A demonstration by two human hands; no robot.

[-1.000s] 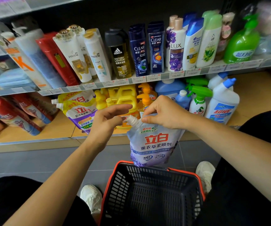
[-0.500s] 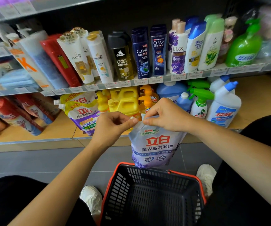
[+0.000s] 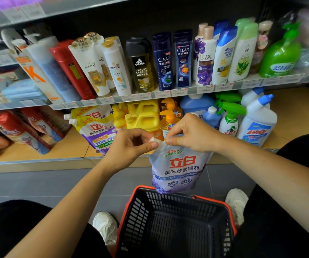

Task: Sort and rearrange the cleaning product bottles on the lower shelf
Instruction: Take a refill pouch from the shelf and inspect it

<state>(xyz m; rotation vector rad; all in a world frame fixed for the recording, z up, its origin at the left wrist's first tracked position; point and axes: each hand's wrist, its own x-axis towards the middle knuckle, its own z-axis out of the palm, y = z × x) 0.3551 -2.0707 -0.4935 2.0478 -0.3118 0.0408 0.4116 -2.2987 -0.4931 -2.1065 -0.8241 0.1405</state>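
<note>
A pale lilac softener pouch (image 3: 179,170) with red characters hangs above the black basket (image 3: 176,226). My right hand (image 3: 192,133) pinches its top edge. My left hand (image 3: 131,146) has its fingertips closed on the pouch's white spout cap. Behind them, on the lower shelf (image 3: 64,148), stand yellow-and-purple detergent pouches (image 3: 96,131), yellow jugs (image 3: 146,118), orange pump bottles (image 3: 170,116), blue bottles (image 3: 196,105), a green-trigger spray bottle (image 3: 230,120) and white toilet-cleaner bottles (image 3: 257,121).
The upper shelf (image 3: 168,94) carries shampoo and body-wash bottles and a green soap pump bottle (image 3: 280,56). Red packs (image 3: 19,131) lie at the lower shelf's left. The basket has an orange rim and stands on grey floor tiles between my white shoes.
My left hand has come in from an open reach and closed on the pouch's spout cap. The pouch has stayed above the basket in my right hand.
</note>
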